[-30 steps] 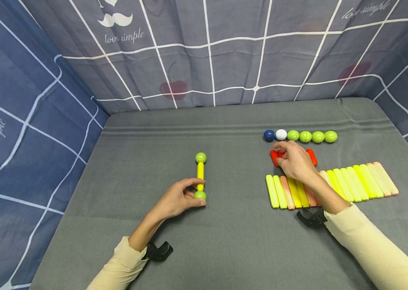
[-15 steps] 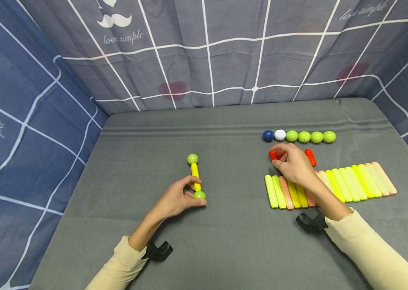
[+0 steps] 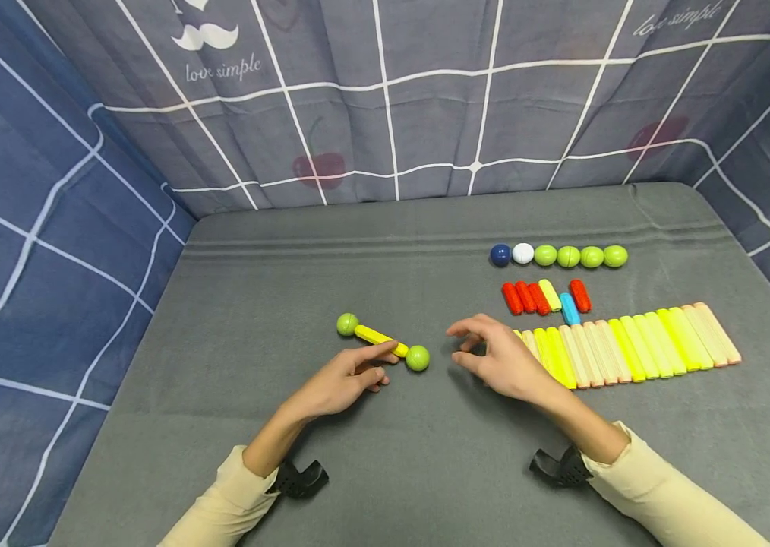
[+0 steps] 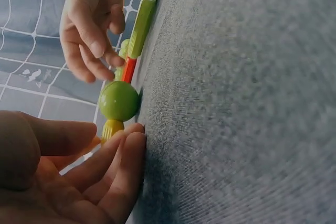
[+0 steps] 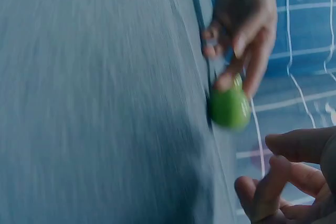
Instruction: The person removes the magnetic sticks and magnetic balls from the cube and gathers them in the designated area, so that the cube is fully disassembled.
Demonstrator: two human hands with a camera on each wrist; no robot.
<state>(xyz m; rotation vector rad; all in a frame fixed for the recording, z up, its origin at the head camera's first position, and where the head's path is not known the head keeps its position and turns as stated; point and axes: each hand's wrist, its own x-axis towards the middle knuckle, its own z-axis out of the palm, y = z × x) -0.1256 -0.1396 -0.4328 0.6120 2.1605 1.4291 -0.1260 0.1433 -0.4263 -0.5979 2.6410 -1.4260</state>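
Observation:
A yellow stick (image 3: 373, 335) lies slantwise on the grey cloth, with a green ball (image 3: 347, 324) at its far left end and another green ball (image 3: 417, 358) at its near right end. My left hand (image 3: 342, 382) touches the stick close to the right-hand ball with extended fingers, its thumb apart from the stick. In the left wrist view, that ball (image 4: 119, 101) stands just beyond the fingertips. My right hand (image 3: 501, 358) hovers right of the ball, fingers loosely bent and nothing visible between them. It partly covers the left end of a row of sticks.
Yellow and pale wooden sticks (image 3: 641, 346) lie side by side at the right. Behind them are short red sticks (image 3: 525, 297), a short yellow one (image 3: 550, 295) and a blue one (image 3: 569, 308). A blue ball (image 3: 500, 255), a white ball (image 3: 523, 253) and several green balls line up farther back.
The stick with its two balls has turned from upright in view to slanting, its near ball shifting right. My right hand has left the red sticks and come left and nearer.

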